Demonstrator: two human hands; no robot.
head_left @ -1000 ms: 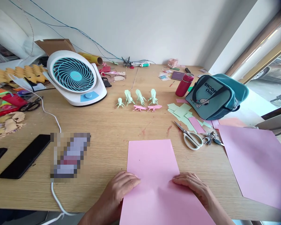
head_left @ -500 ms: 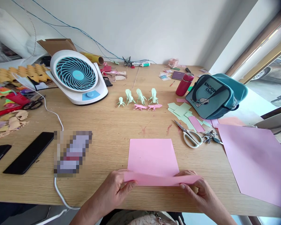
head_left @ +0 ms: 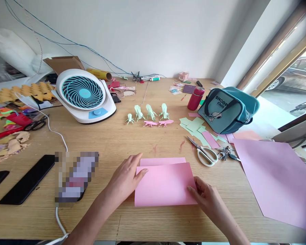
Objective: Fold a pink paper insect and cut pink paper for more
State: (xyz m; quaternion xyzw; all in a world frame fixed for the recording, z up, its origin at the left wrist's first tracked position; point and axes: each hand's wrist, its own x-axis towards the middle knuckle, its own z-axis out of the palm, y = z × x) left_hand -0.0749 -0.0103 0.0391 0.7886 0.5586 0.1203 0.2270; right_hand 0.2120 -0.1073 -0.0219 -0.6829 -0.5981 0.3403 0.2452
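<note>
A sheet of pink paper (head_left: 165, 187) lies in front of me with its near part bent up and over toward the far edge. A strip of the lower layer still shows beyond the upper flap. At the flap's upper left corner, my left hand (head_left: 127, 172) holds the paper, thumb on top and the fingers stretched along the left side. My right hand (head_left: 204, 192) pinches the right edge, thumb on top and fingers underneath. Behind the sheet stand several pale green folded paper insects (head_left: 150, 112) and two pink ones (head_left: 151, 124).
White-handled scissors (head_left: 205, 153) and keys (head_left: 226, 153) lie right of the sheet, near paper scraps (head_left: 193, 125) and a large pink sheet (head_left: 272, 173). A red flask (head_left: 196, 98) and teal bag (head_left: 224, 109) stand behind. Leftward are a fan (head_left: 84, 93) and a blurred-out phone (head_left: 78, 178).
The near edge of the pink paper has gone away from me, over the lower layer. My left hand moved forward with it; my right hand shifted slightly left to the right edge.
</note>
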